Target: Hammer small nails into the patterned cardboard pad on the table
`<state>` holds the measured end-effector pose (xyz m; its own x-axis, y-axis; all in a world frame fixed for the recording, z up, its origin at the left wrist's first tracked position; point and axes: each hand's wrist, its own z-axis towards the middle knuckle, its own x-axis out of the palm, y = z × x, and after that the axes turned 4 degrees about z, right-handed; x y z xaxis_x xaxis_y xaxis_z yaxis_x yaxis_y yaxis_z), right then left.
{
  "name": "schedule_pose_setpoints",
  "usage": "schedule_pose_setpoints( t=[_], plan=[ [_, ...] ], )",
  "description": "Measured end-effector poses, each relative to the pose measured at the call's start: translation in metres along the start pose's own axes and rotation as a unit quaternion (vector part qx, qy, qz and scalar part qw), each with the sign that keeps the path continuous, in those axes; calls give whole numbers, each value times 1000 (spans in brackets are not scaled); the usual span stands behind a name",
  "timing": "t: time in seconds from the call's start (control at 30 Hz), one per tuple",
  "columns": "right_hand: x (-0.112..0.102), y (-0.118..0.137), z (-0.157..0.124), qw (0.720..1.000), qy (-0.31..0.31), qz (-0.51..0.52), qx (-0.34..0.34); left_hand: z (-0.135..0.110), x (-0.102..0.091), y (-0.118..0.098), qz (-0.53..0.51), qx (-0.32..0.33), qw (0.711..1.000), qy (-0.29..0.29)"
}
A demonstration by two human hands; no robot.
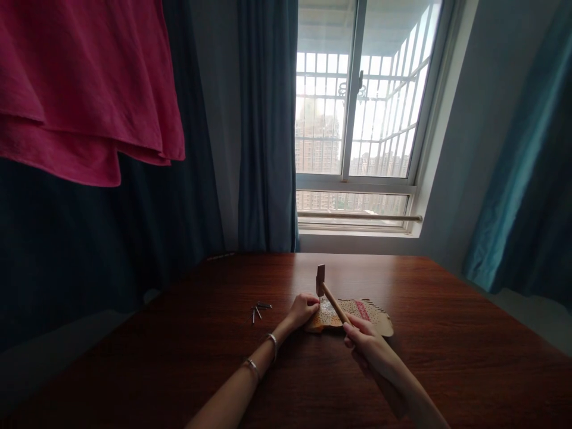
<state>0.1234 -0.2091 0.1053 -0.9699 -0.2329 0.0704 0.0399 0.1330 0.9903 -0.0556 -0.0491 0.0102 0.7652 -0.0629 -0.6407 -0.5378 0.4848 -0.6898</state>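
Note:
My right hand [363, 335] is wrapped round the wooden handle of a hammer [336, 304]. The hammer's head is directly above a thin nail [319, 300]; whether they touch I cannot tell. The fingertips of my left hand [304, 310] pinch that nail, which stands upright at the left end of a flat, tan piece [382, 325]. This piece looks like cardboard or thin board, has many small dark dots, a red patch and a notched far edge, and is partly hidden by my right hand and the hammer. To the left of my left hand lie several loose nails [258, 313].
Everything lies on a dark reddish-brown wooden table [179, 363]. Behind it are a barred window [322, 119] and blue curtains [268, 131]. A pink cloth [89, 89] hangs at the upper left, above table height.

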Motion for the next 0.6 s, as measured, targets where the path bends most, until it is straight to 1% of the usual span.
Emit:
schedule_pose_setpoints(
  t=[0.13,0.3,0.37,0.5,0.6],
  plan=[
    [2,0,-1,999,-14,30,-17,0,0,-1,-6,-12,1000,-2],
    [1,-5,0,1000,-11,29,5,0,-1,-1,0,6,1000,5],
    [1,-5,0,999,-11,36,3,0,-1,-1,-3,12,1000,3],
    [0,-4,-3,999,-16,47,-14,0,1,-1,2,-3,1000,1],
    [1,-4,-3,999,-8,37,1,0,0,-2,12,-10,1000,3]
  ],
)
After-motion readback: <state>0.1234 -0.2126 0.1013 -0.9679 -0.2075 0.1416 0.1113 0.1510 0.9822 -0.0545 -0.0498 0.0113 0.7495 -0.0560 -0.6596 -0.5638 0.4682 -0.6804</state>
